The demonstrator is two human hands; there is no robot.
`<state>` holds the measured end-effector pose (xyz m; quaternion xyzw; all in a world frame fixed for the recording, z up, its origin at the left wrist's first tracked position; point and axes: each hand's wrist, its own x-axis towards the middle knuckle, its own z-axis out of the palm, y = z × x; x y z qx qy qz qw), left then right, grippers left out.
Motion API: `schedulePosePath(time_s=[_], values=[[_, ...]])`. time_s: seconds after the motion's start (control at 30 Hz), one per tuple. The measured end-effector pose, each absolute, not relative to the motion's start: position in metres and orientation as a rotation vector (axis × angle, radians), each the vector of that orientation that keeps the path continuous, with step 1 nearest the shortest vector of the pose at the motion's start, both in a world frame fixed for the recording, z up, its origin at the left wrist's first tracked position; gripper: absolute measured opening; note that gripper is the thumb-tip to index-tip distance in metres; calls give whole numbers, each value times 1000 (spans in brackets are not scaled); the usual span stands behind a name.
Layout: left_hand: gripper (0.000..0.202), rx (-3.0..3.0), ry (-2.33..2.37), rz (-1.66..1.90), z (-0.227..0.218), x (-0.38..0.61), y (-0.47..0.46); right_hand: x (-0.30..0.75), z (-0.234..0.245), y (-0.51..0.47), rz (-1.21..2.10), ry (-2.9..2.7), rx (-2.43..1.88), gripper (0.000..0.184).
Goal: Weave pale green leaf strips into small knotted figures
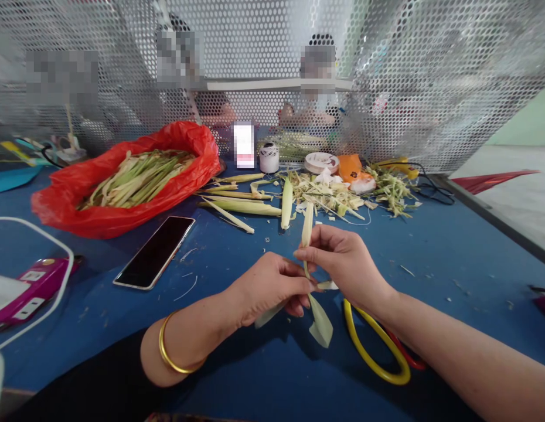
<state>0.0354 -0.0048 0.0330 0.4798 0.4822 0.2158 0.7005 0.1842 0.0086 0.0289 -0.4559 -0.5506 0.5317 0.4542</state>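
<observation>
Pale corn husk strips [320, 323] cross one another between my two hands above the blue table. My left hand [275, 287], with a gold bangle on its wrist, pinches them where they meet; a strip hangs below its fingers. Close beside it, my right hand [336, 252] holds an upright husk strip [307, 225] between thumb and fingers. Part of the crossing is hidden by my fingers. Under my right wrist lies a pair of scissors with yellow and red handles [378, 349]; its blades are out of sight.
A red plastic bag [123, 221] full of husks stands at left, near a phone [153, 252] and a purple power strip [39, 290]. Loose husks [250, 206], trimmings [325, 190], a thread spool [269, 158] and a tape roll [320, 162] lie before a perforated screen [264, 53]. People sit behind it.
</observation>
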Motion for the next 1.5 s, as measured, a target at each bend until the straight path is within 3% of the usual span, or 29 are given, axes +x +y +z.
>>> schedulePosePath(time_s=[0.23,0.43,0.5,0.67,0.97,1.2,1.5], values=[[20,923,1056,520,33,38,-7,185,26,14,1206,-1465,-1142,20],[27,771,996,713,32,33,1,207,39,22,650,-1693,-1214,19],[27,755,994,798,34,30,3,212,45,22,560,-1773,-1270,26],[27,748,1008,970,36,31,4,209,48,17,799,-2072,-1289,24],[28,746,1006,1039,33,32,3,196,37,13,1132,-1921,-1237,28],[21,802,1094,1082,31,32,2,194,33,11,1001,-1968,-1226,28],[22,705,1106,1084,33,33,3,197,31,17,1152,-1927,-1175,27]])
